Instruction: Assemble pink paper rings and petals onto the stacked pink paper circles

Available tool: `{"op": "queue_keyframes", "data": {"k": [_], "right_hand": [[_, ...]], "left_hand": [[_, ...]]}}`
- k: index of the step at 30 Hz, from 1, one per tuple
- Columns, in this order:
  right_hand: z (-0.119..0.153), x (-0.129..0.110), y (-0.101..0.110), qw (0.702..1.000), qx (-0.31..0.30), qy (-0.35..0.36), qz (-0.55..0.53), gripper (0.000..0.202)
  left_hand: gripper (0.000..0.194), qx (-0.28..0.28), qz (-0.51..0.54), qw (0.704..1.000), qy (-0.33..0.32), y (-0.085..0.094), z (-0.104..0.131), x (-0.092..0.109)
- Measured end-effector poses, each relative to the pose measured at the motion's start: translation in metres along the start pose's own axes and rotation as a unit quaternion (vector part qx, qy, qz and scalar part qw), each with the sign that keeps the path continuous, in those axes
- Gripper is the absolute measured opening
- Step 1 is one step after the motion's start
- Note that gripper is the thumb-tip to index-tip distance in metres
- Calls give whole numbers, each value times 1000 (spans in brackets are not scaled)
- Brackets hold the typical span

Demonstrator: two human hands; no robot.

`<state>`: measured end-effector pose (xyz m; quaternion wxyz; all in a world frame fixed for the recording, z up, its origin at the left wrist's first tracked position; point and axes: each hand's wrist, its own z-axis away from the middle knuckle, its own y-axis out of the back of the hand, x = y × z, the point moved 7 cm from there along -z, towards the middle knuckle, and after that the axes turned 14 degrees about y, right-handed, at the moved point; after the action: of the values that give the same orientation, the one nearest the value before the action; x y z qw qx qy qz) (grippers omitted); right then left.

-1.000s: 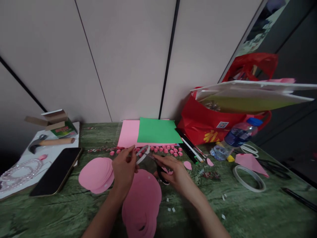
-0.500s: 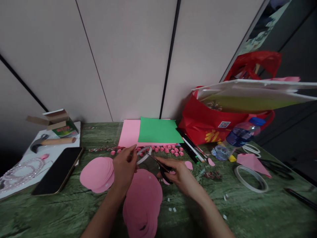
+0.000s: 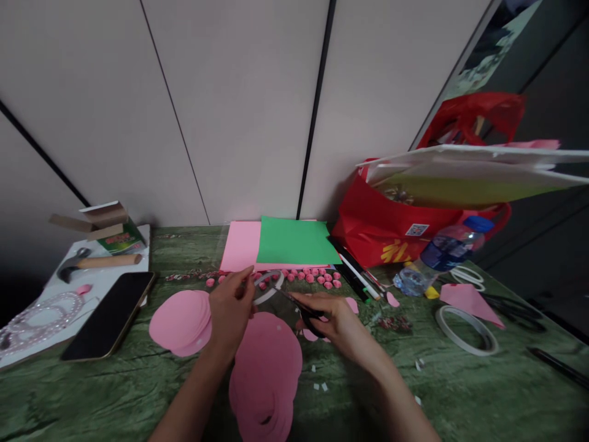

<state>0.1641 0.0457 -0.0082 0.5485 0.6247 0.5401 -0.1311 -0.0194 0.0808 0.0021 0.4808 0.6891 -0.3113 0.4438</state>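
Observation:
My left hand (image 3: pixel 232 304) is closed on a roll of white tape (image 3: pixel 271 288), held up above the table with its ring tilted. In my right hand (image 3: pixel 334 316) is a pair of black-handled scissors (image 3: pixel 310 319), its blades pointing left toward the tape. Whether the blades touch the tape I cannot tell. Below my hands lies a stack of pink paper rounds (image 3: pixel 267 368), and left of my left hand sits another pink paper stack (image 3: pixel 181 322). Small rolled pink paper pieces (image 3: pixel 308 277) lie in rows behind the tape. Small white scraps (image 3: pixel 317 387) dot the table.
Green and pink paper sheets (image 3: pixel 297 242) lie by the wall. At right are a red bag (image 3: pixel 381 215), a water bottle (image 3: pixel 432 258), a larger tape roll (image 3: pixel 464 331) and several pens (image 3: pixel 356 276). A phone (image 3: pixel 110 316), hammer (image 3: pixel 101 262) and opened box (image 3: pixel 119 236) are at left.
My right hand and the scissors have shifted slightly, with the handles now turned a little flatter. My left hand stays nearly still with the tape roll.

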Motion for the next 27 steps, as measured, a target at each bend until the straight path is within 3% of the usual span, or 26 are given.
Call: {"op": "queue_keyframes", "data": {"k": [6, 10, 13, 16, 20, 25, 27], "right_hand": [[0, 11, 6, 991, 17, -8, 135, 44], [5, 25, 19, 962, -3, -85, 261, 46], [13, 36, 25, 926, -62, -154, 338, 47], [21, 46, 20, 896, -154, -206, 362, 46], [25, 48, 14, 883, -204, -223, 359, 41], [23, 41, 15, 877, -205, -233, 367, 35], [23, 39, 15, 877, -206, -232, 366, 36]], "left_hand": [[25, 64, -137, 983, -108, 1, 0, 6], [28, 65, -268, 953, -123, -3, -5, 1], [28, 12, -342, 935, -94, -12, -8, -6], [26, -94, -403, 907, -72, -27, -4, -14], [24, -205, -440, 874, -5, -38, 3, -23], [20, -216, -448, 867, -4, -40, 4, -21], [21, -210, -423, 881, -23, -40, 2, -19]]}}
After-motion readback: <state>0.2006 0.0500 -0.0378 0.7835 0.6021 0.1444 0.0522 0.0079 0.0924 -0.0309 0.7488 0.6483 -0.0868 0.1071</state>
